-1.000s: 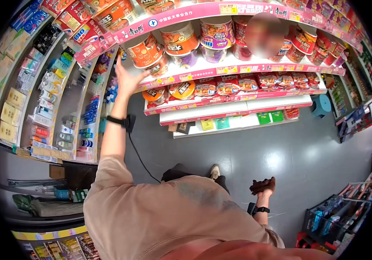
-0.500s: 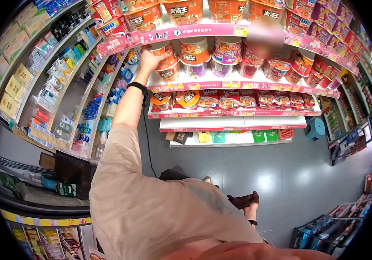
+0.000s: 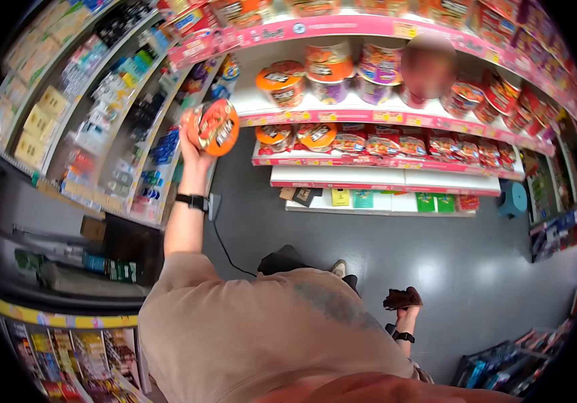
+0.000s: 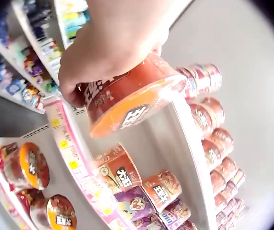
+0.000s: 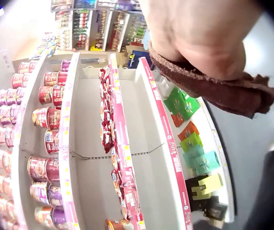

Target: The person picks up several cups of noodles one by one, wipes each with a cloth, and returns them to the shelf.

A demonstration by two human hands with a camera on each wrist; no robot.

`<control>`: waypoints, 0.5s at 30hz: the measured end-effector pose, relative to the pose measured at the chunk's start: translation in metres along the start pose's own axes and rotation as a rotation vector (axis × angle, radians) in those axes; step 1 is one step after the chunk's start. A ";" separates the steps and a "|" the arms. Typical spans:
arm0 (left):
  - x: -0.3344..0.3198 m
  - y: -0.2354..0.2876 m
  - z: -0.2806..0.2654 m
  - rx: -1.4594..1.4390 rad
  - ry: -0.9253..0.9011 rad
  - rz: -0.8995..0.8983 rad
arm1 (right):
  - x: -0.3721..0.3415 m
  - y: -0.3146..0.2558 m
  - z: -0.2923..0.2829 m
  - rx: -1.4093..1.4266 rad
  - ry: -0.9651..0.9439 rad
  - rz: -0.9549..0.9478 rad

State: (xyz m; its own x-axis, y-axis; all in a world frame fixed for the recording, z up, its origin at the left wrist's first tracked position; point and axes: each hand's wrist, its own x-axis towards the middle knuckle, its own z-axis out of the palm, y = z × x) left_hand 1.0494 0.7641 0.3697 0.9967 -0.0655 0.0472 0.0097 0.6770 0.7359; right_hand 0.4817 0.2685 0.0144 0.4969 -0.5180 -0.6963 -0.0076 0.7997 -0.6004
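Note:
My left hand (image 3: 196, 160) grips an orange instant noodle tub (image 3: 216, 127) off the left end of the noodle shelf, its round face turned toward the head camera. In the left wrist view the tub (image 4: 132, 98) is tilted, the fingers wrapped over its side. A single orange noodle tub (image 3: 280, 85) stands at that end of the shelf, with stacked tubs (image 3: 329, 72) to its right. Low on my other side, my right hand (image 3: 408, 314) holds a brown cloth (image 3: 401, 298). The cloth (image 5: 223, 93) hangs crumpled beneath the palm in the right wrist view.
Shelves of toiletries (image 3: 117, 114) run along the left. Below the noodle shelf lie red noodle packs (image 3: 382, 144), with green boxes (image 3: 435, 202) on the bottom board. A blue stool (image 3: 514, 199) stands at the right, and a black wire rack (image 3: 496, 366) lower right.
My left hand reached the stacked tubs at the shelf's left end, took the upper one and drew it down and left, off the shelf. The right hand stays low with the cloth.

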 end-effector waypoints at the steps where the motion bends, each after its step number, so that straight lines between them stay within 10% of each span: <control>1: -0.029 -0.003 -0.011 -0.060 0.014 -0.067 | -0.030 -0.007 0.018 -0.047 -0.068 -0.027; 4: -0.101 0.002 -0.041 -0.241 0.097 -0.146 | -0.017 -0.028 0.064 -0.332 -0.421 0.222; 5: -0.114 0.005 -0.057 -0.287 0.140 -0.167 | -0.006 -0.026 0.065 -0.581 -0.711 0.046; 7: -0.140 0.019 -0.091 -0.248 0.198 -0.097 | 0.016 -0.009 0.093 -0.135 -0.755 0.403; 9: -0.166 0.041 -0.114 -0.297 0.260 -0.119 | 0.020 0.003 0.123 -0.337 -0.665 0.080; 12: -0.187 0.075 -0.140 -0.352 0.258 -0.041 | -0.028 0.000 0.220 -0.289 -0.695 0.285; 15: -0.214 0.101 -0.168 -0.389 0.081 0.067 | 0.050 0.067 0.263 -0.190 -1.119 0.687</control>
State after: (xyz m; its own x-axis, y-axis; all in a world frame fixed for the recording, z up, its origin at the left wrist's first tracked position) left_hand 0.8502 0.9697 0.3204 0.9991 0.0360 0.0218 -0.0419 0.9059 0.4213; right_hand 0.7344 0.3764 0.0428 0.7849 0.5729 -0.2360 -0.6179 0.6951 -0.3675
